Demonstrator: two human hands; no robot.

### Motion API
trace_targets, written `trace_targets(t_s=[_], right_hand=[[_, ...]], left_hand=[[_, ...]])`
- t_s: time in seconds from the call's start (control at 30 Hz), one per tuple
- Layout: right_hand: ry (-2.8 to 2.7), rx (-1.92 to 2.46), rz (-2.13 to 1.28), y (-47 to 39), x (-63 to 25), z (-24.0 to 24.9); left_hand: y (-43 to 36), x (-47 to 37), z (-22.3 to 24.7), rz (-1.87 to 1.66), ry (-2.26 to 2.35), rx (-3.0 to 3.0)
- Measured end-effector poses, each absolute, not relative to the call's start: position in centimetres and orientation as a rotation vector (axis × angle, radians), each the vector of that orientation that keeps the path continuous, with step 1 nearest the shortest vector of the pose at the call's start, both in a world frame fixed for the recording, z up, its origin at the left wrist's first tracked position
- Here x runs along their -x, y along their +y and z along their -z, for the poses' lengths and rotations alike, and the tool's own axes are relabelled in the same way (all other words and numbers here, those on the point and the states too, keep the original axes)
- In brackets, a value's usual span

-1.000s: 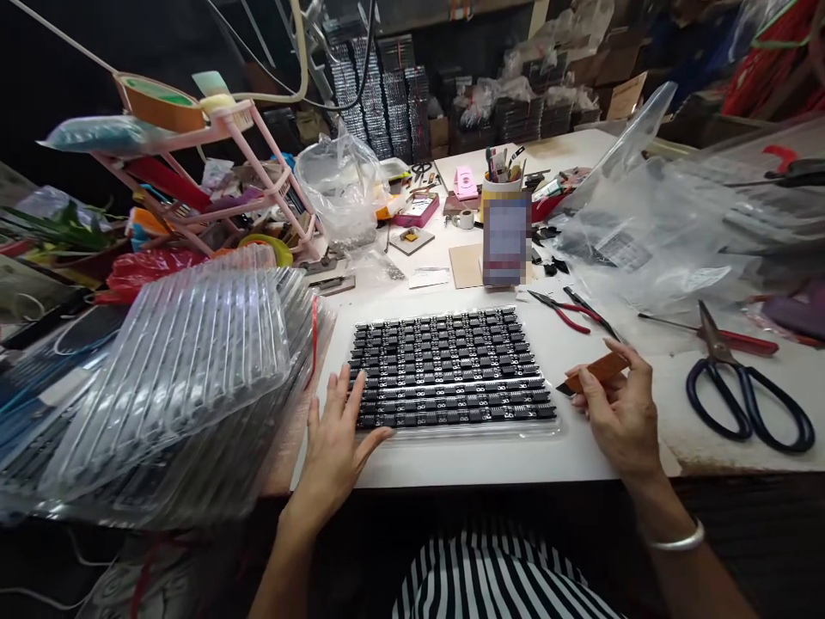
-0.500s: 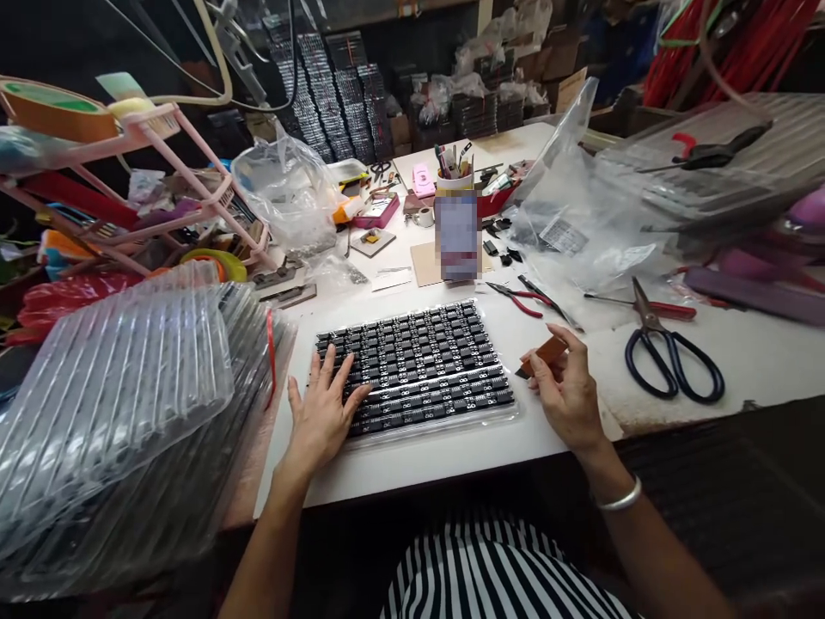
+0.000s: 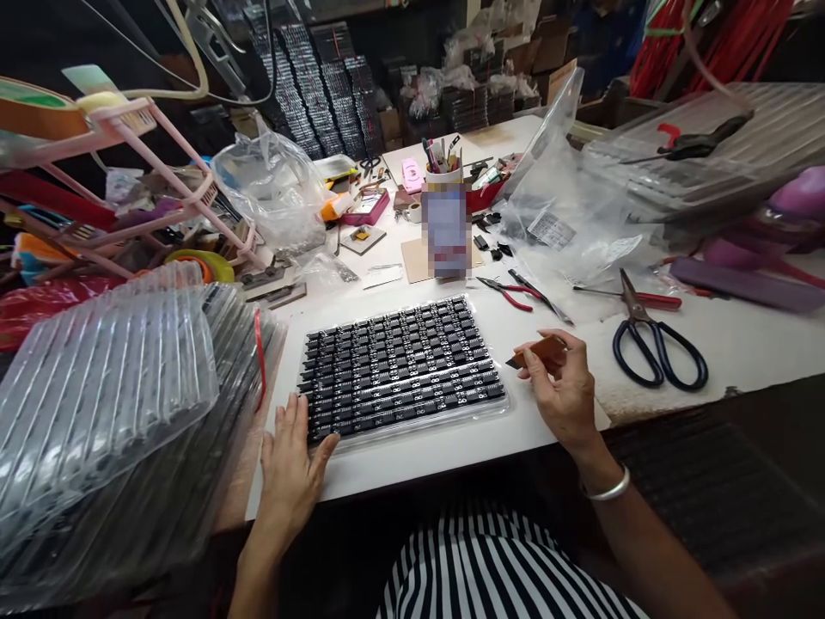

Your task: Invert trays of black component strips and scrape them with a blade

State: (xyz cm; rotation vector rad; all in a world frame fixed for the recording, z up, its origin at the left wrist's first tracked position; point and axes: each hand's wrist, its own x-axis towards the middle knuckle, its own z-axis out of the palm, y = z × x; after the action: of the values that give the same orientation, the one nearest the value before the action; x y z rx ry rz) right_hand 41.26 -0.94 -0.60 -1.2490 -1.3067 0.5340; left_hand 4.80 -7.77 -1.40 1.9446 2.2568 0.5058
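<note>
Clear tray (image 3: 422, 425), one, centre of frame, filled with rows of black boards (image 3: 393, 365). Left hand (image 3: 290, 464), lower left: fingers loosely spread, grasping nothing, by the tray's left edge (contact pressure untold). Right hand (image 3: 560, 387), right of centre: fingers closed on a brown piece (image 3: 542, 352). Handling, as judged: steady the rim lightly; keep the piece's dark tip (image 3: 514, 361) off the boards.
</note>
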Motion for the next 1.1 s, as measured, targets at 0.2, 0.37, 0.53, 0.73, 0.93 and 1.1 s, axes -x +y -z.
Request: trace_targets(t_s=[0.2, 0.37, 0.53, 0.73, 0.93, 1.1], right_hand=[[-1.478, 1.081, -0.538, -2.0, -40.2, 0.4], [-1.796, 0.874, -0.421, -2.0, -38.7, 0.1], [-1.925, 0.831, -0.361, -1.4, -38.6, 0.4], [-1.995, 0.852, -0.304, -1.5, -38.8, 0.9], [-1.992, 0.847, -0.321, -1.7, -38.8, 1.0], [-1.91, 0.881, -0.278, -2.0, -38.7, 0.6]], left_hand=[[-7.8, -4.6, 1.8, -0.607, 2.199, -2.036], [-8.6, -4.4, 2.2, -0.66, 2.177, -2.077], [-9.5, -4.5, 2.3, -0.638, 2.227, -2.061], [-9.7, -5.1, 2.1, -0.679, 2.253, -2.058], [-9.7, -5.4, 2.1, -0.705, 2.276, -2.014], [-9.7, -5.5, 2.0, -0.726, 2.271, -1.985]])
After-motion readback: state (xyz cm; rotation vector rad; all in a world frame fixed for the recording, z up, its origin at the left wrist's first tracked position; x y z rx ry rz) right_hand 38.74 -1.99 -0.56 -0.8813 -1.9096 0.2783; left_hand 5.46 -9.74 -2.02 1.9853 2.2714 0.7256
